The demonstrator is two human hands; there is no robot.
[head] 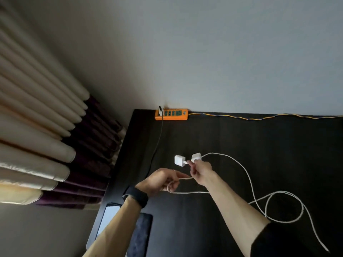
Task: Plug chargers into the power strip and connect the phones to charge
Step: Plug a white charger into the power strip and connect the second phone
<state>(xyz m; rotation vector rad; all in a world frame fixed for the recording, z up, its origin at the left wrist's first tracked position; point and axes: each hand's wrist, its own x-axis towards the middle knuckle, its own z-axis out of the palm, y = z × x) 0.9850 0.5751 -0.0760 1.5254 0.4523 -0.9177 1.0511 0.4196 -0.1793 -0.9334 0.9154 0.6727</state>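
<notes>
The right hand (201, 170) pinches the plug end of a white cable (246, 175), its fingertips closed on the connector where it meets a white charger (179, 160) lying just beyond them. A second white charger (196, 157) sits touching the back of the same hand's fingers, on its far side. The left hand (163, 180), a dark band (136, 196) on its wrist, lies just beside and nearer the body, curled loosely around a loop of the same cable.

From the right hand the cable trails away to the right and back toward the body in slack loops over the dark table (241, 141).

The power strip (171, 114) lies well beyond both hands, straight ahead and slightly left, against the wall at the table's far edge. Its long axis runs left to right, crosswise to the reach. A dark plug (160, 110) already fills its left end; the sockets to the right look free. The right hand is nearer to them and likely carries the charger forward.

Two phones (111, 217) rest under the left forearm, near the body.
</notes>
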